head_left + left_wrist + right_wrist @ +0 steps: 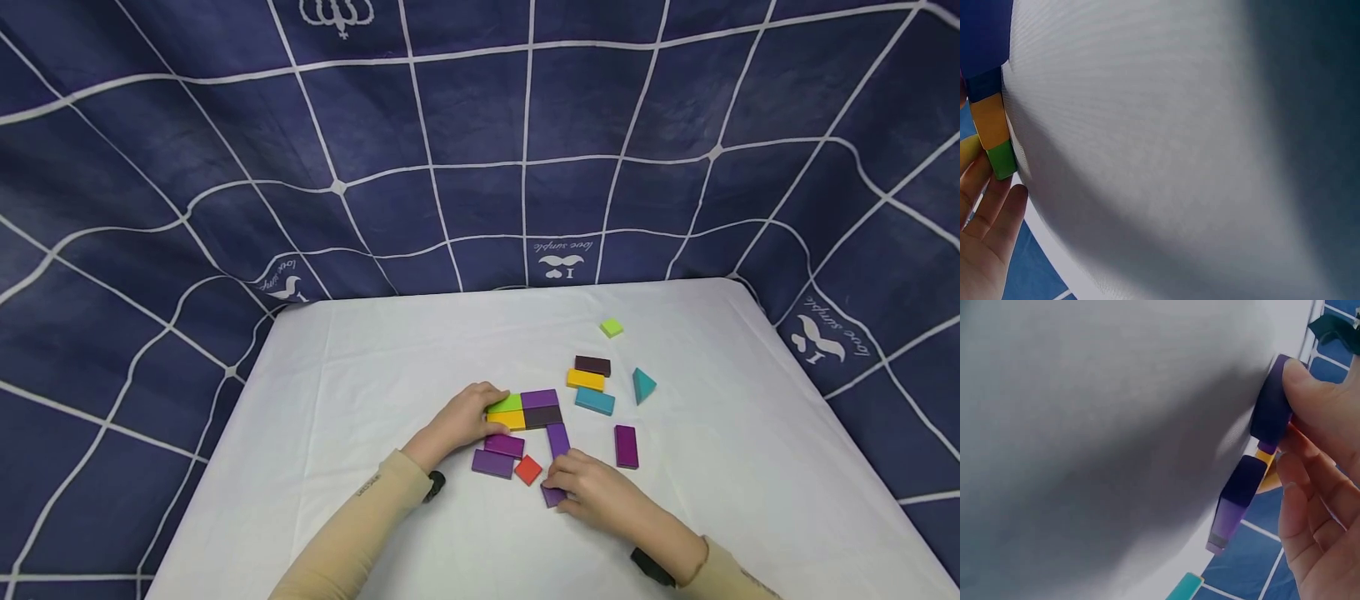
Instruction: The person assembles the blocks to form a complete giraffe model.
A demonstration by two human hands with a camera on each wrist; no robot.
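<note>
While the right hand point(596, 490) pinches one purple block point(552, 496), the left hand point(461, 417), fingers parted, touches one yellow block point(506, 420) and one green block point(506, 403); farther across the counter point(420, 350) lie one brown block point(592, 366) and one lime block point(611, 327).

"What hangs around the table?"

"A navy-blue fabric curtain with white grid lines point(480, 108), in gentle folds behind and along both sides of the white cloth-covered table point(390, 350)."

"Any other pattern?"

"A white crown print point(341, 17), upside down at the top, and a white moustache print point(561, 261) low in the middle, under inverted lettering point(564, 246)."
</note>
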